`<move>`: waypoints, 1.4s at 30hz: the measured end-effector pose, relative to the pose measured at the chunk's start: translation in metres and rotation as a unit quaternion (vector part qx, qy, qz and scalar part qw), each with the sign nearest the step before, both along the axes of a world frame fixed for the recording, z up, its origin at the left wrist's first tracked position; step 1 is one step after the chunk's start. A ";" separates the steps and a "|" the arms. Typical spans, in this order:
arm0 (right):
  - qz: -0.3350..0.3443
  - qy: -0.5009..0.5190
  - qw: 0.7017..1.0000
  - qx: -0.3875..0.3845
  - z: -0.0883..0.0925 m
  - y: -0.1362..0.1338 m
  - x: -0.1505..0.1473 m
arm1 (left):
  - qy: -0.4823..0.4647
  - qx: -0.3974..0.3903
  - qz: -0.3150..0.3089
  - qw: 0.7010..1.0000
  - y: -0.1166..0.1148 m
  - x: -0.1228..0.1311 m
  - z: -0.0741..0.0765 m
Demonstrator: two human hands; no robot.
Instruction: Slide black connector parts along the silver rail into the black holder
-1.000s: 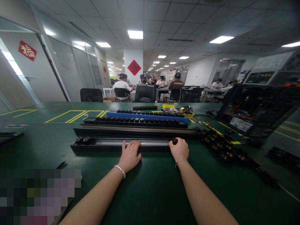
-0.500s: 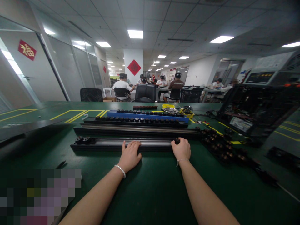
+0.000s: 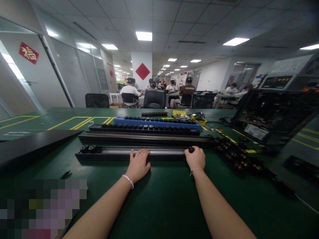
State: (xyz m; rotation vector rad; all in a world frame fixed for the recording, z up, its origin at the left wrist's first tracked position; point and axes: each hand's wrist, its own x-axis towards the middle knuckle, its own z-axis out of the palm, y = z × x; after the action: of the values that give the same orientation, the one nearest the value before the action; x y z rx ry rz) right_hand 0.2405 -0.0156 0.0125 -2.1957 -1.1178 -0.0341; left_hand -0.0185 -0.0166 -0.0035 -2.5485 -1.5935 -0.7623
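Observation:
A long black rail (image 3: 114, 152) with a grey metal strip along its top lies crosswise on the green table. Two small black roller-like parts (image 3: 87, 148) sit at its left end. My left hand (image 3: 138, 166) is closed over the middle of the rail, fingers on top and thumb at the near side. At the rail's right end, my right hand (image 3: 196, 158) pinches a small black part (image 3: 191, 149), mostly hidden by the fingers. Directly behind lies a second black rail (image 3: 149, 136), apart from both hands.
Farther back stand a black strip (image 3: 119, 127) and a blue strip (image 3: 157, 124), both lined with small black parts. A pile of black parts (image 3: 236, 154) lies right, before an open machine casing (image 3: 274, 116). A long dark panel (image 3: 37, 144) is at left. People sit beyond.
My right hand has slid slightly right along the rail with the small black part. My left hand has stayed put. The dark panel at far left has shifted and turned.

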 end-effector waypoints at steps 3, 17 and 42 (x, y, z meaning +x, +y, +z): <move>-0.004 -0.004 1.000 0.003 -0.001 0.000 0.001 | 0.000 0.004 0.001 1.000 0.000 0.000 0.000; -0.008 0.006 1.000 -0.002 0.000 0.000 0.003 | 0.013 0.007 0.005 1.000 0.000 -0.001 0.000; -0.017 0.034 0.999 0.021 -0.003 0.001 0.009 | 0.006 0.003 0.000 1.000 0.000 -0.001 0.001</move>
State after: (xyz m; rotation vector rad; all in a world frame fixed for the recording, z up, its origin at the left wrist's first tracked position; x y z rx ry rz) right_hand 0.2498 -0.0143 0.0096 -2.1631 -1.0324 0.0020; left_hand -0.0192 -0.0169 -0.0025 -2.5437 -1.5871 -0.7487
